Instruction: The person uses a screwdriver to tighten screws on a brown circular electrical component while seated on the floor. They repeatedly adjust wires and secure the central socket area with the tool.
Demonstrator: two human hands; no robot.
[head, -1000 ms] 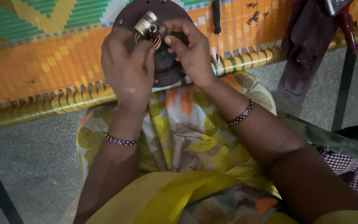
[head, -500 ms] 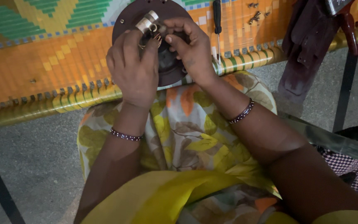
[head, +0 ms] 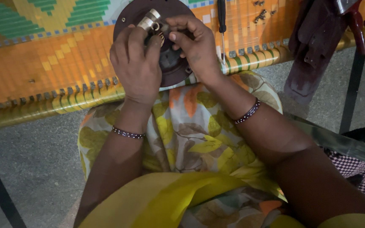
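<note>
Both hands, left hand and right hand, grip the round brown disc at the woven cot's edge; fingertips have shifted onto its metal fitting.

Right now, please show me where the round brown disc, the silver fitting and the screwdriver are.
round brown disc (head: 128, 17), head view, on its bare upper left rim.
silver fitting (head: 148, 19), head view, on its metal barrel.
screwdriver (head: 221, 10), head view, on its black handle.

Dark round disc, silver fitting on top.
</note>
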